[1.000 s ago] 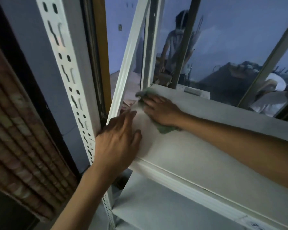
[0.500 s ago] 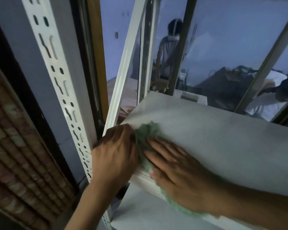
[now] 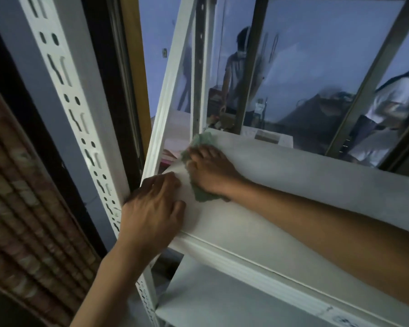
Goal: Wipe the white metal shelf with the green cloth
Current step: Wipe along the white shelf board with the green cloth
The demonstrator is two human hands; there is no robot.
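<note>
The white metal shelf [image 3: 293, 185] runs across the middle of the head view, with a lower board [image 3: 222, 303] under it. My right hand [image 3: 210, 171] presses flat on the green cloth [image 3: 202, 140] at the shelf's far left corner; cloth shows beyond my fingertips and under my wrist. My left hand [image 3: 151, 211] rests spread on the shelf's near left corner, beside the perforated white upright [image 3: 80, 119], holding nothing.
A slanted white bar [image 3: 170, 88] and a second upright [image 3: 198, 67] rise behind the corner. Window glass behind the shelf reflects people and a room. A bamboo blind [image 3: 21, 197] hangs at the left.
My right hand has slid the cloth from the shelf's near left edge back to the far left corner. My left hand stays at the near corner.
</note>
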